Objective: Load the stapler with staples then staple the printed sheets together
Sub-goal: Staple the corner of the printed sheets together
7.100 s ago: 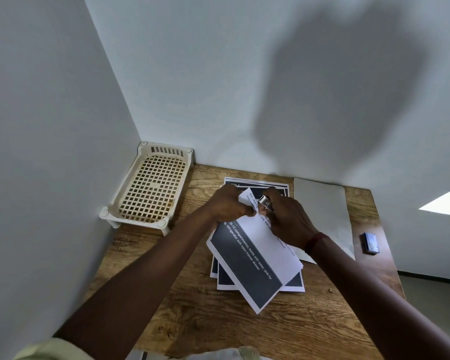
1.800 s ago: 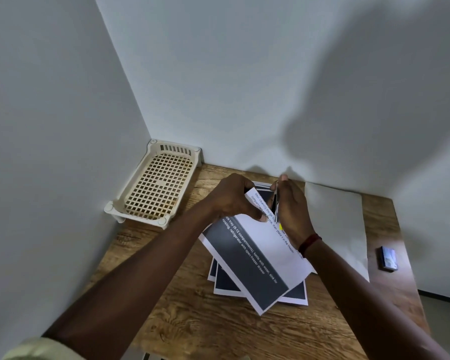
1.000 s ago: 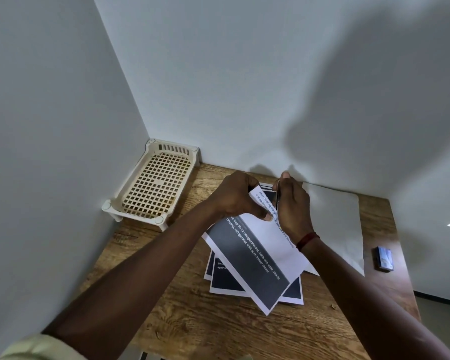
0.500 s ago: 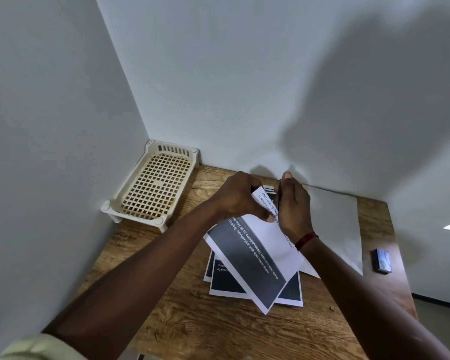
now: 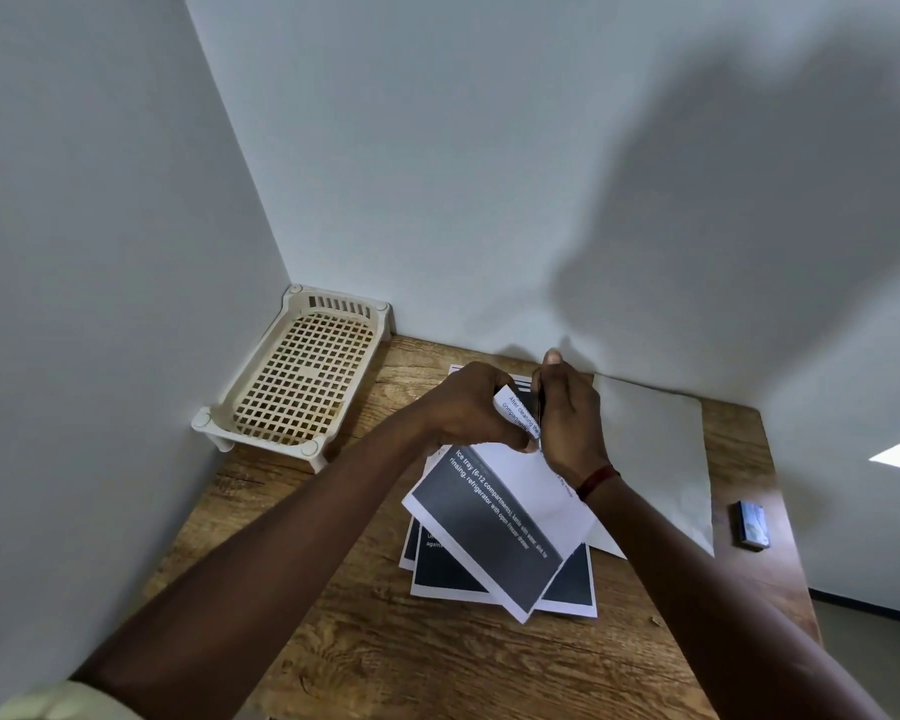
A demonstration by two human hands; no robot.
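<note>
Now the left hand (image 5: 468, 410) is pinching the raised corner of the printed sheets (image 5: 494, 517) over the desk (image 5: 385, 657), holding it just left of the stapler (image 5: 540, 407), seemingly edge-on with its long axis pointing away, which the right hand (image 5: 570, 423) is gripping tightly.

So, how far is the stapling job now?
Loading looks done: the small blue box lies aside. In hand: the left hand pinches a corner of the top printed sheets, the right hand grips the stapler there. Left: no staple shows yet; other sheets lie underneath.
</note>
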